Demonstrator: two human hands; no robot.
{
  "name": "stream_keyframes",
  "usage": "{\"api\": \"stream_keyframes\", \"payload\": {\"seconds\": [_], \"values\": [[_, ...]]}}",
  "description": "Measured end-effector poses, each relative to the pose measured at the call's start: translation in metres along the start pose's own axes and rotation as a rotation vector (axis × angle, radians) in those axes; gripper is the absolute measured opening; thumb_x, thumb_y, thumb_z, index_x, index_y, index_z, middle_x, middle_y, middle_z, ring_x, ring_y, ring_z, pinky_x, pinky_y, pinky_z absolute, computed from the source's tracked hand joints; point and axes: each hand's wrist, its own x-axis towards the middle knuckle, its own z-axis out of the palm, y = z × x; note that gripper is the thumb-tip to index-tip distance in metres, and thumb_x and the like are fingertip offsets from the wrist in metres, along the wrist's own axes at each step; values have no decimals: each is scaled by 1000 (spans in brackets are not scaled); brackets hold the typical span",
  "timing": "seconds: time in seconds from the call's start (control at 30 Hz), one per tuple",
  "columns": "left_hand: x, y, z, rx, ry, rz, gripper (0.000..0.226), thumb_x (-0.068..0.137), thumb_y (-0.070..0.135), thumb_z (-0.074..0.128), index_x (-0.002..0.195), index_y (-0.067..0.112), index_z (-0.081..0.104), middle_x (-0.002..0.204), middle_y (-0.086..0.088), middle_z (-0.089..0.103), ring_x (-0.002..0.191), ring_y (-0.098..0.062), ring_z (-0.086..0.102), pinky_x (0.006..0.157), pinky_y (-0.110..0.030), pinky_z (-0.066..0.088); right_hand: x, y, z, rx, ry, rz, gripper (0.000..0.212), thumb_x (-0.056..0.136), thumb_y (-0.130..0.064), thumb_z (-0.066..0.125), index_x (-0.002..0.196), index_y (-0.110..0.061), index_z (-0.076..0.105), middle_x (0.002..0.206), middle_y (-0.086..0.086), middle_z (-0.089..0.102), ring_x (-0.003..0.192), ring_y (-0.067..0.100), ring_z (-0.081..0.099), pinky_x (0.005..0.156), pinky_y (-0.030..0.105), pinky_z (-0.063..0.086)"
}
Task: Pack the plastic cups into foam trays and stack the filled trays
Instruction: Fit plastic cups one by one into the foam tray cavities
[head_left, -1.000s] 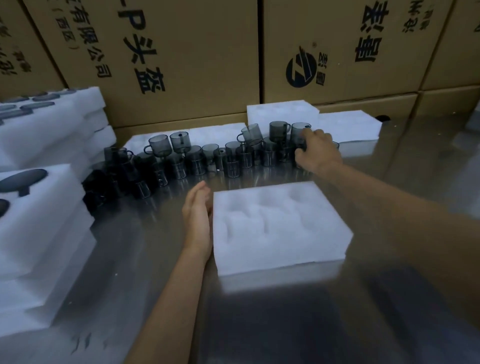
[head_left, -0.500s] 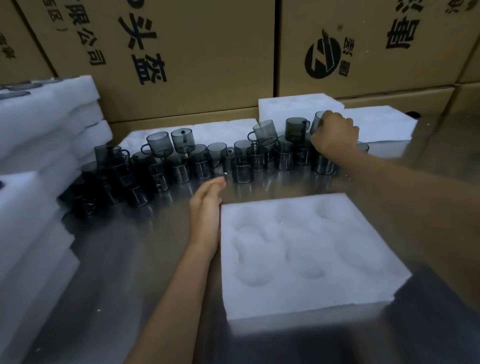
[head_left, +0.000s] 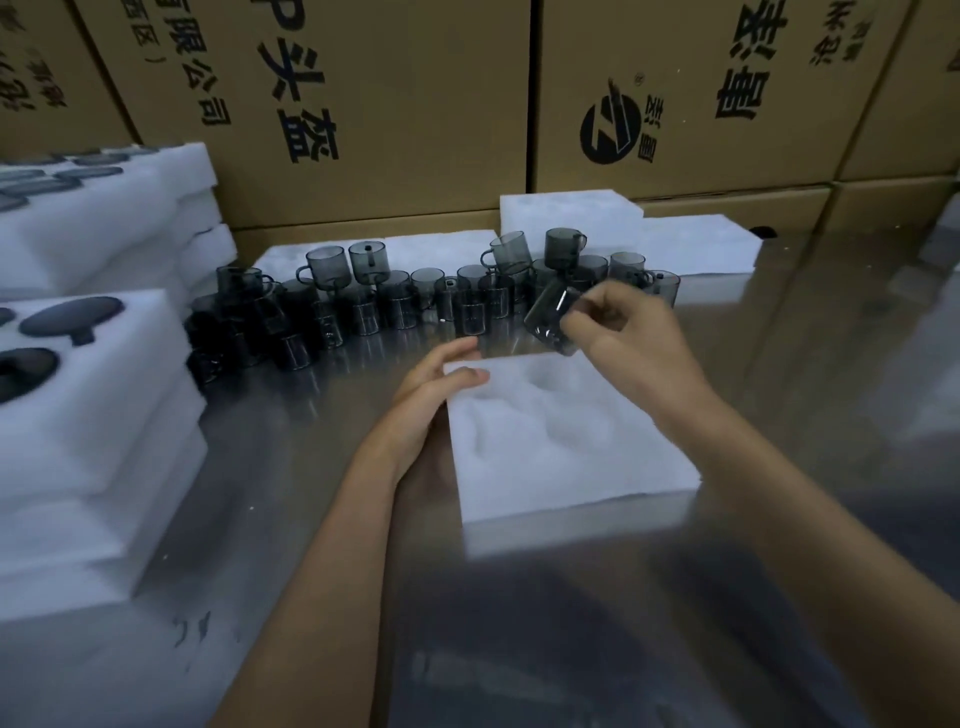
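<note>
While the right hand (head_left: 623, 338) pinches a tilted cup (head_left: 553, 322) above the far edge of the tray (head_left: 571, 447), better to turn it upright over one empty pocket, then press down gently. Left hand (head_left: 434, 400), fingers straight, steadying the tray's left edge. On the boxes (head_left: 395, 104): "头盔", a round black logo; other writing cut off.

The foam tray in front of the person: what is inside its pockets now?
The foam tray shows only bare white pockets, no cup. The right hand holds a grey cup above its far edge. The right forearm covers its right corner.
</note>
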Motion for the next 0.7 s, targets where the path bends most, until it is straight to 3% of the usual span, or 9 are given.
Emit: {"api": "stream_keyframes", "payload": {"seconds": [0.13, 0.2, 0.27, 0.33, 0.37, 0.4, 0.47, 0.6, 0.7], "values": [[-28, -1, 2, -19, -6, -14, 57, 68, 15, 66, 122, 34, 66, 108, -5, 72, 93, -20, 69, 82, -32, 54, -33, 1, 9, 210, -52, 201, 8, 89, -12, 66, 82, -8, 66, 78, -1, 61, 81, 12, 56, 94, 44, 51], [-40, -1, 0, -20, 12, -20, 57, 67, 14, 62, 118, 37, 68, 101, -3, 71, 86, -16, 68, 74, -28, 55, -45, -2, 11, 262, -81, 201, 13, 87, -14, 68, 75, -13, 64, 74, -5, 63, 73, 9, 59, 87, 40, 54], [-52, -2, -4, -5, 35, -12, 57, 66, 14, 58, 116, 38, 69, 103, -4, 68, 84, -14, 66, 71, -27, 54, -53, -11, 15, 314, -119, 184, 20, 87, -15, 72, 70, -14, 61, 73, -7, 66, 65, 4, 61, 72, 25, 55], [-61, -1, -5, 13, 60, 42, 60, 66, 9, 57, 121, 32, 68, 117, -2, 67, 92, -8, 66, 77, -25, 55, -58, -20, 19, 331, -160, 180, 24, 87, -15, 74, 69, -15, 59, 64, -11, 66, 60, 1, 60, 66, 18, 52], [-64, 1, -5, 38, 88, 87, 60, 69, 5, 60, 124, 28, 65, 126, -2, 65, 103, -6, 65, 90, -26, 54, -60, -24, 22, 334, -185, 187, 24, 88, -17, 74, 69, -15, 59, 61, -12, 67, 60, 1, 60, 66, 17, 52], [-67, 4, -4, 71, 123, 137, 59, 73, 1, 65, 126, 26, 63, 132, -2, 63, 117, -7, 61, 104, -32, 48, -61, -26, 25, 337, -210, 192, 25, 88, -19, 74, 70, -15, 58, 61, -11, 68, 62, 2, 60, 69, 18, 52], [-73, 12, -1, 130, 173, 238, 61, 79, -5, 73, 128, 28, 60, 137, 3, 60, 131, -10, 52, 114, -42, 39, -61, -28, 31, 342, -219, 194, 24, 88, -20, 74, 71, -14, 60, 62, -10, 69, 70, 8, 60, 76, 25, 51], [-85, 25, 10, 392, 169, 461, 67, 75, 5, 81, 133, 25, 56, 131, 8, 59, 123, -5, 54, 106, -30, 44, -60, -25, 40, 352, -170, 134, 17, 86, -16, 77, 76, -10, 65, 71, -5, 67, 70, 6, 60, 75, 21, 50], [-90, 28, 23, 496, 220, 498, 70, 74, 18, 85, 135, 26, 51, 130, 10, 56, 119, -4, 55, 98, -20, 46, -64, -23, 46, 213, -95, -21, 17, 81, -13, 81, 77, -6, 66, 95, 3, 60, 78, 9, 63, 75, 17, 49]]}}
